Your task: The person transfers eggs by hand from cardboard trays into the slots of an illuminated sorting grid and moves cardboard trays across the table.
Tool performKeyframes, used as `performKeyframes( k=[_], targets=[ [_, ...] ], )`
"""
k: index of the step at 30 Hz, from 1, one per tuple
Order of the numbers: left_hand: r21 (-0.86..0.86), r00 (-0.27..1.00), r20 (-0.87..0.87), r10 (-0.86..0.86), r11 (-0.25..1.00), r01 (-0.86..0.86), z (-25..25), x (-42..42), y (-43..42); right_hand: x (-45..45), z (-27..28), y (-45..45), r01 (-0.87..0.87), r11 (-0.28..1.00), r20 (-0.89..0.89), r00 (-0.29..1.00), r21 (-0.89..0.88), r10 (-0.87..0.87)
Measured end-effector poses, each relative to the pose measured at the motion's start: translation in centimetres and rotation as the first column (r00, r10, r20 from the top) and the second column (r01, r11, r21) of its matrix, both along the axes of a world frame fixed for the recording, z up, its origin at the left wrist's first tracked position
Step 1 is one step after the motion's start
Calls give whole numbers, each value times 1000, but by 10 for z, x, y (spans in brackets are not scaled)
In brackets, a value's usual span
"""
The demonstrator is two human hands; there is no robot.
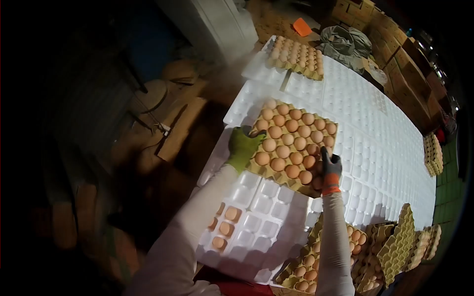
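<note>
A yellowish pulp egg tray point(295, 140) full of brown eggs lies between my two hands, above the white plastic trays. My left hand point(244, 147), in a green glove, grips its left edge with the thumb over the rim. My right hand point(331, 168), in a dark grey glove with an orange cuff, holds the right edge; some of its fingers are hidden. Below, several loose brown eggs point(226, 228) sit in the pockets of a white plastic egg tray point(256, 227).
Another full egg tray point(296, 55) rests at the far end. White egg trays point(380, 143) cover the table's right side. Pulp trays with eggs point(308, 261) and tilted bare pulp trays point(397, 246) stand near me at right. Cardboard boxes point(405, 64) are stacked at the back right.
</note>
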State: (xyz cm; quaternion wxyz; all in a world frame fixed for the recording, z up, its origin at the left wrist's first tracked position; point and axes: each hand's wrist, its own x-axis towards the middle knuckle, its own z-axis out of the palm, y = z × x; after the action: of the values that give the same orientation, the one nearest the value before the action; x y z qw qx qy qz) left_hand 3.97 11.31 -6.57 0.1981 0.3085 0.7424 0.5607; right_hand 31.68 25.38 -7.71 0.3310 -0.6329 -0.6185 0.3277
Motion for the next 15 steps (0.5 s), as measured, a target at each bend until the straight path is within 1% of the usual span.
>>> performKeyframes(
  k=[2,3,4,5,6,7,8,10,11,12,13,14,15],
  targets=[
    [77,1000,13,1,997,-2,0,30,5,28,1,10,-24,1000,-102,994,11,25],
    [117,1000,11,18,993,-19,-1,43,8,47,-4,18,-50,996,-208,976,69,63],
    [198,938,-235,254,957,-210,-38,69,28,70,-12,30,-81,989,-309,944,126,117],
    [193,958,-194,211,966,-174,-36,90,33,94,-10,39,-100,994,-334,936,46,110],
    [191,974,-150,168,972,-138,-19,111,35,119,-9,49,-118,992,-357,929,-34,99],
    [191,986,-106,125,976,-103,2,126,31,140,-10,59,-130,991,-333,936,-34,111],
    [116,996,-58,72,991,-65,32,136,23,161,-12,70,-141,989,-310,943,-35,124],
    [118,979,-112,168,981,-155,6,171,49,192,-23,84,-135,991,-376,919,-20,118],
    [120,967,-137,216,972,-200,-6,188,62,198,-18,82,-151,986,-388,915,-70,113],
    [81,957,-153,247,968,-237,-8,196,66,205,-17,83,-167,979,-398,911,-121,106],
    [18,964,-158,213,977,-212,-14,200,66,209,-11,80,-182,968,-407,908,-171,99],
    [-40,973,-154,170,983,-178,-19,204,69,220,-18,88,-190,961,-407,909,-202,95],
    [-95,984,-139,114,987,-128,-21,211,75,226,-36,96,-212,958,-507,857,-192,88]
  ],
)
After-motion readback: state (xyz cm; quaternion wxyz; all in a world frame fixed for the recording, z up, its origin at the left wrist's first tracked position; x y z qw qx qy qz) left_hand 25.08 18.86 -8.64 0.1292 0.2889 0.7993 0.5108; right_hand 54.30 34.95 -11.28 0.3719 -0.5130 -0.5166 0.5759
